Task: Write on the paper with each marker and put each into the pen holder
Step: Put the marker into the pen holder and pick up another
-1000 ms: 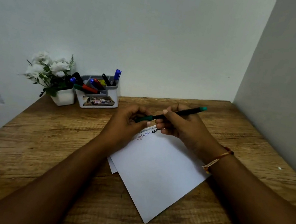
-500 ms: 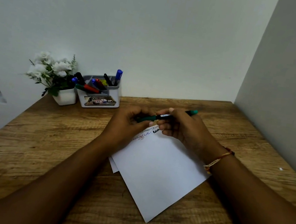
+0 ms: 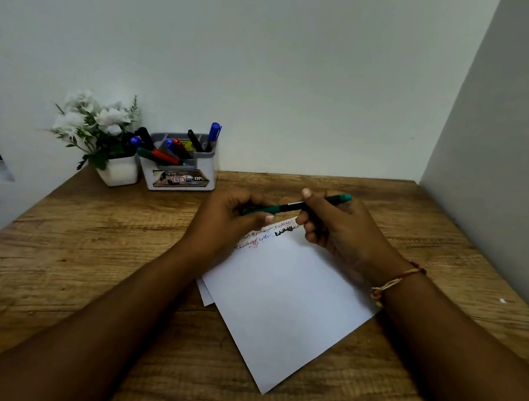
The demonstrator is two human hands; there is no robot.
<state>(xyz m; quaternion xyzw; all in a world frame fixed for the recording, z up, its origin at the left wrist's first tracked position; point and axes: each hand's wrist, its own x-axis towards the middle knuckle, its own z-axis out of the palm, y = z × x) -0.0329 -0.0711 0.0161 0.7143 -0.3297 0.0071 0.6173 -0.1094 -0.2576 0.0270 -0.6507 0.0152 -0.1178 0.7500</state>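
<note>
Label (image 3: pixel 180 179) "OP" on pen holder (image 3: pixel 209 171)

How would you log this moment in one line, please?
left hand: grips green marker | right hand: grips green marker | paper: beneath, partly written

Plant: white flowers (image 3: pixel 96 118) in a small white pot (image 3: pixel 120 172), standing at the far left.
Table (image 3: pixel 74 257): wood-grain top, white specks (image 3: pixel 502 300) near its right edge.
Wall (image 3: pixel 277 63): plain, pale.
</note>
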